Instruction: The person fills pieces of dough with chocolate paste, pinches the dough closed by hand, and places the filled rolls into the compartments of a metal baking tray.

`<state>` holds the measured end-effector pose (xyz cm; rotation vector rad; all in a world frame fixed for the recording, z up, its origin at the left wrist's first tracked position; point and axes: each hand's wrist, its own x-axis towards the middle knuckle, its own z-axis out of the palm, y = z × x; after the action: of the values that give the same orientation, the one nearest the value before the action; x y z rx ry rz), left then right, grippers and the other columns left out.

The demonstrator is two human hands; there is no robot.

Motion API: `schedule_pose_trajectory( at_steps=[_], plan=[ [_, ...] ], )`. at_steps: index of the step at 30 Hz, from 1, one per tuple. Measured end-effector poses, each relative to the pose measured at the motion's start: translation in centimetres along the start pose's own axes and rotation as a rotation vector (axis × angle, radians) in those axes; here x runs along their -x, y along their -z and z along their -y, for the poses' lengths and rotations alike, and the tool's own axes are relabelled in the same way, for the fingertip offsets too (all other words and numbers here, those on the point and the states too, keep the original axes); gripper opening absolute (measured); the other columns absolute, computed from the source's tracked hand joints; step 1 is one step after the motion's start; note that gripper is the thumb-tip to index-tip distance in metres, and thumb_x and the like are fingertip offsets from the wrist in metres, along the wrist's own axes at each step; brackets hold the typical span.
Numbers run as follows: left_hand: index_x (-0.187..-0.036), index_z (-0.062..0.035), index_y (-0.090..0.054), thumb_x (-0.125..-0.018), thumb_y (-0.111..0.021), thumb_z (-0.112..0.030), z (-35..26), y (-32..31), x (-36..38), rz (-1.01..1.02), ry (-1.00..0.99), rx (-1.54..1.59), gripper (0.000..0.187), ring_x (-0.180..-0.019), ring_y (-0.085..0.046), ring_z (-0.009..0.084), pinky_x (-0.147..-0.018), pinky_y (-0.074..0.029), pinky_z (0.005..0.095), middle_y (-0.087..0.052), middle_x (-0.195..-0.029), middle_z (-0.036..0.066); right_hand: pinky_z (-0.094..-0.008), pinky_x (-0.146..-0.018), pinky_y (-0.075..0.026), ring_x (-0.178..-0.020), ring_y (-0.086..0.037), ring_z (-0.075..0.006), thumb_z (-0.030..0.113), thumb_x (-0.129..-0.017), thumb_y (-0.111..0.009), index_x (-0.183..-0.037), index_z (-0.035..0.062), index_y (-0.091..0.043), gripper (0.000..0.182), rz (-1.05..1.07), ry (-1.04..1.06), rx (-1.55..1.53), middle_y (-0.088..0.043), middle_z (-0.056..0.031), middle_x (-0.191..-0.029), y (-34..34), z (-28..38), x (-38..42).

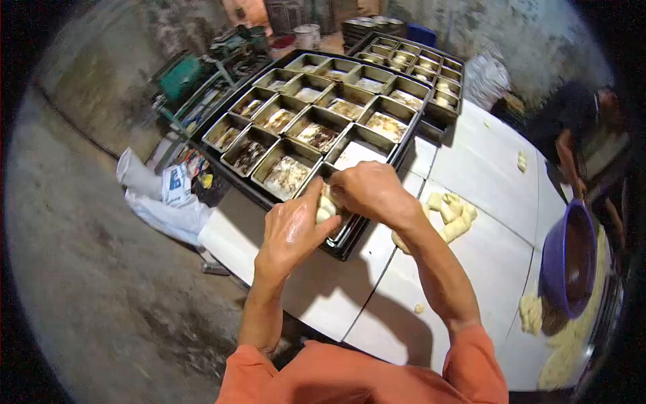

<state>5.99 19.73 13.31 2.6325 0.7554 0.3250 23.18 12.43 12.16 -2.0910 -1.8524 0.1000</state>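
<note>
Both my hands are over the nearest corner of a black tray (222, 163) that holds several rectangular metal tins (287, 170). My left hand (291, 227) is curved around pale dough pieces (326, 210) at the corner tin, its thumb against them. Beside it, my right hand (374, 191) is closed at the far end of the same dough, fingertips bent down and partly hidden. The other tins in this tray hold no dough and have stained or floury bottoms. On the white tiled table (464, 266), just right of my right wrist, lie more dough pieces (457, 225).
A second tray of tins (410, 57), some with dough, stands behind. One small dough piece (522, 161) is at the right. A person (572, 135) stands near a purple basin (556, 259) at the right edge. White sacks (158, 195) and a green machine (180, 77) are left.
</note>
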Motion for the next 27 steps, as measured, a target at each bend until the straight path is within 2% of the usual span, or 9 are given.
schedule_pose_trajectory(
  at_steps=[3,7,9,14,17,19,22,25,27],
  plan=[
    [-0.129,-0.0026,-0.054,-0.082,-0.071,-0.027,0.4,0.8,-1.0,0.085,-0.087,-0.069,0.055,-0.078,-0.068,0.0405,-0.070,-0.053,0.0488,-0.068,-0.083,0.022,-0.0470,-0.065,-0.055,-0.069,-0.068,-0.0378,0.024,-0.087,-0.058,-0.086,0.0077,-0.071,0.020,0.082,-0.088,0.132,-0.067,-0.0193,-0.070,1.0,1.8,-0.5],
    [-0.115,-0.0034,-0.061,-0.085,-0.070,-0.030,0.8,1.5,-1.2,0.167,-0.161,-0.046,0.041,-0.077,-0.067,0.0407,-0.070,-0.053,0.0482,-0.068,-0.081,0.020,-0.0463,-0.060,-0.053,-0.066,-0.068,-0.0365,0.026,-0.088,-0.063,-0.098,0.0081,-0.067,0.021,-0.118,-0.034,0.049,-0.066,-0.0169,-0.068,1.5,1.7,1.8],
    [-0.120,-0.0017,-0.060,-0.085,-0.071,-0.030,0.4,1.2,-0.7,0.150,-0.119,-0.063,0.046,-0.087,-0.068,0.0394,-0.077,-0.054,0.0452,-0.070,-0.095,0.020,-0.0403,-0.057,-0.054,-0.062,-0.068,-0.0318,0.025,-0.091,-0.067,-0.108,0.0091,-0.066,0.024,-0.292,-0.016,-0.041,-0.069,-0.0123,-0.074,3.2,0.1,5.5],
    [-0.139,-0.0021,-0.051,-0.086,-0.075,-0.017,0.6,0.6,1.3,-0.185,-0.214,0.058,0.060,-0.128,-0.053,0.0337,-0.093,-0.052,0.0407,-0.054,-0.137,0.023,-0.0344,-0.064,-0.055,-0.068,-0.070,-0.0217,0.021,-0.092,-0.065,-0.113,0.0060,-0.067,0.026,-0.385,-0.657,-0.084,-0.072,-0.0121,-0.083,4.3,-6.3,21.0],
    [-0.137,-0.0027,-0.055,-0.090,-0.071,-0.010,-0.3,0.7,3.4,-0.296,0.038,0.400,0.050,-0.100,-0.066,0.0186,-0.082,-0.056,0.0323,-0.061,-0.131,0.017,-0.0395,-0.078,-0.055,-0.083,-0.071,-0.0271,0.029,-0.088,-0.069,-0.116,0.0032,-0.065,0.038,-0.138,-1.010,0.088,-0.071,-0.0168,-0.100,0.3,-6.7,30.0],
    [-0.135,-0.0028,-0.056,-0.090,-0.070,-0.007,-1.4,-0.7,4.8,-0.328,0.004,0.490,0.047,-0.094,-0.067,0.0158,-0.076,-0.055,0.0290,-0.063,-0.127,0.016,-0.0436,-0.092,-0.049,-0.107,-0.063,-0.0318,0.035,-0.082,-0.072,-0.121,0.0017,-0.062,0.052,-0.052,-1.081,0.000,-0.063,-0.0204,-0.120,-2.4,-5.6,33.3],
    [-0.127,-0.0038,-0.062,-0.087,-0.073,-0.005,-5.7,-6.3,5.8,-0.259,-0.196,0.716,0.042,-0.088,-0.067,0.0123,-0.062,-0.051,0.0226,-0.069,-0.115,0.011,-0.0452,-0.097,-0.045,-0.123,-0.049,-0.0370,0.030,-0.080,-0.073,-0.113,0.0002,-0.062,0.047,-0.251,-0.969,-0.042,-0.055,-0.0197,-0.130,-6.6,-4.5,35.6],
    [-0.120,-0.0046,-0.065,-0.081,-0.078,-0.014,-13.4,-12.0,6.0,0.136,-0.389,0.532,0.042,-0.097,-0.069,0.0274,-0.079,-0.055,0.0324,-0.069,-0.110,0.013,-0.0433,-0.091,-0.049,-0.116,-0.053,-0.0359,0.025,-0.078,-0.075,-0.103,-0.0003,-0.061,0.038,-0.439,-0.844,-0.129,-0.058,-0.0203,-0.124,-8.3,-5.7,37.1],
    [-0.127,-0.0059,-0.058,-0.082,-0.075,-0.016,-15.7,-18.8,6.1,0.199,-0.671,0.493,0.049,-0.115,-0.060,0.0353,-0.091,-0.052,0.0396,-0.060,-0.129,0.016,-0.0351,-0.074,-0.052,-0.091,-0.061,-0.0240,0.016,-0.080,-0.075,-0.095,-0.0002,-0.059,0.027,-0.486,-0.910,-0.386,-0.064,-0.0128,-0.100,-8.1,-5.9,37.7]
  ],
)
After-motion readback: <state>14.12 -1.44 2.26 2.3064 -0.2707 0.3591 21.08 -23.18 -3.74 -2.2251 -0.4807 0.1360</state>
